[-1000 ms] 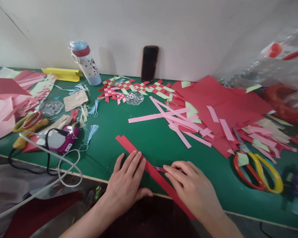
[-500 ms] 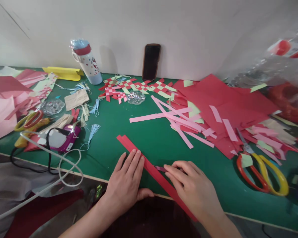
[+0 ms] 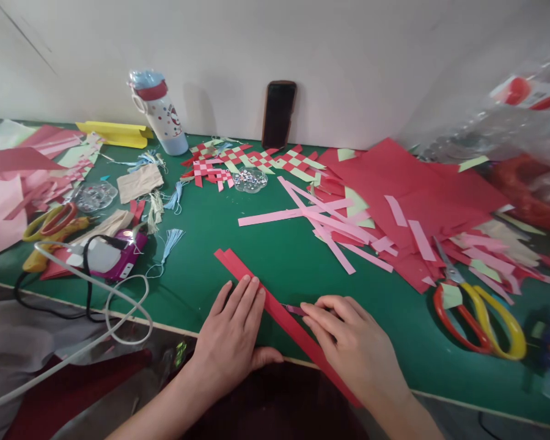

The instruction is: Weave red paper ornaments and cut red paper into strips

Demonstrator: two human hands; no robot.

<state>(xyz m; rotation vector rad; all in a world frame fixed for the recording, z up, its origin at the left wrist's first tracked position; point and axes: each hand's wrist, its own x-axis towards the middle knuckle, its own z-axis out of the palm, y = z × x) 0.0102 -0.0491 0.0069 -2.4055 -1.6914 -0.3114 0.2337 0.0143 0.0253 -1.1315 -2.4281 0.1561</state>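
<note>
Red paper strip (image 3: 282, 321) lies diagonally across the lower middle of the green bench (image 3: 201, 263), its near end past the bench edge. The left hand (image 3: 229, 342) sits spread and flat beside and against it, while the right hand (image 3: 352, 345) appears to pinch a small dark pink slip (image 3: 295, 310) at the strip's edge. Loose pink strips (image 3: 321, 217) and red sheets (image 3: 421, 189) lie upper right of the hands, woven paper mats (image 3: 252, 160) beyond them, and red-and-yellow scissors (image 3: 476, 324) at lower right. Compared with half a second ago, the hands look nearly unmoved; only the view has shifted slightly.
</note>
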